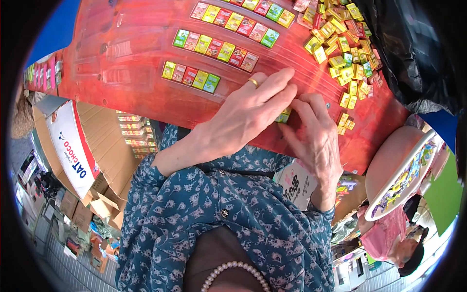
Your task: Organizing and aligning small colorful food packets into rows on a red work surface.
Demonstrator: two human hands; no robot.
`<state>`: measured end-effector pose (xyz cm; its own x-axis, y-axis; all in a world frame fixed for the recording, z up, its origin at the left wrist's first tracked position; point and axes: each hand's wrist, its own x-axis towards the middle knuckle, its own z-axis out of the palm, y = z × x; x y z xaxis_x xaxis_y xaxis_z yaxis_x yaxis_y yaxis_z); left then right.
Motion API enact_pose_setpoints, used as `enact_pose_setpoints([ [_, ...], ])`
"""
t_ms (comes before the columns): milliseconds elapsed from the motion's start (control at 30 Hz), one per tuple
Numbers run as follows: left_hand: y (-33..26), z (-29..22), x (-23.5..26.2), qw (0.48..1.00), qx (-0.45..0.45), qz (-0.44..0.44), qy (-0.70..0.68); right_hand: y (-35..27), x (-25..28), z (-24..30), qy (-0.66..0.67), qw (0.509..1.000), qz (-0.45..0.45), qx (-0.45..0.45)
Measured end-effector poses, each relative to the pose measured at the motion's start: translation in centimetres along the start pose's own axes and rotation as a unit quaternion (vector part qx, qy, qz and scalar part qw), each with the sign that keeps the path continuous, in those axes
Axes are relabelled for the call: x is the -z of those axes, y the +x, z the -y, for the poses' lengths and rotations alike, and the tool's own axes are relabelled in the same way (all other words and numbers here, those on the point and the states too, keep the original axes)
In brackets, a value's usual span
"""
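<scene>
Head view, single wide fisheye: worn on the person's head, facing steeply down and forward, close above both hands. The fingers [284, 92] sit just above frame centre. Beyond the fingers, the red plastic-covered surface [146, 44] fills the upper frame. Below the fingers, the person's own blue flower-print sleeves [160, 194] rise from the lower edge. Edges bend toward the dark round rim.

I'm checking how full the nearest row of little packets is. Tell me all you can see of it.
The nearest row of packets holds five small flat rectangular packets side by side: yellow, red, red, yellow, green. They look glossy, lie flat in a clear strip on the red table, and slant slightly down to the right. Nothing touches them; the left hand rests just to their right.
</scene>
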<state>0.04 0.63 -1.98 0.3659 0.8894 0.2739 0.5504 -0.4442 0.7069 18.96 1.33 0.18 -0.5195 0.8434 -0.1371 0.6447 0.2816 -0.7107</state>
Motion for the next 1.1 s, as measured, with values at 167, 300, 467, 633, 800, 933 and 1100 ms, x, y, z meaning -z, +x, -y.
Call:
enact_pose_setpoints([
  [167,0.3,0.3,-0.4,0.997,0.025,0.066,0.010,-0.6,1.0,-0.5,-0.035,0.997,-0.034,-0.055],
  [300,-0.2,0.7,-1.8,1.000,0.008,-0.004,-0.019,-0.9,0.6,-0.7,-0.054,0.988,-0.096,-0.110],
  [467,-0.3,0.4,-1.9,0.999,0.045,-0.006,-0.024,-0.8,-0.3,-0.1,-0.066,0.981,-0.110,-0.144],
  [633,-0.7,0.3,-1.8,0.998,0.054,0.015,-0.029,-1.1,-0.1,-0.4,-0.058,0.984,-0.101,-0.133],
  [800,-0.9,0.2,-1.7,0.999,0.036,0.030,-0.027,-1.0,-0.4,-0.6,-0.050,0.983,-0.112,-0.136],
  [933,-0.7,0.1,-1.9,0.999,0.024,0.029,-0.032,-1.0,-0.3,-0.9,-0.055,0.989,-0.104,-0.085],
  [1100,-0.7,0.0,-2.5,0.998,0.042,0.050,-0.012,-1.3,0.0,-1.2,-0.041,0.990,-0.088,-0.105],
])
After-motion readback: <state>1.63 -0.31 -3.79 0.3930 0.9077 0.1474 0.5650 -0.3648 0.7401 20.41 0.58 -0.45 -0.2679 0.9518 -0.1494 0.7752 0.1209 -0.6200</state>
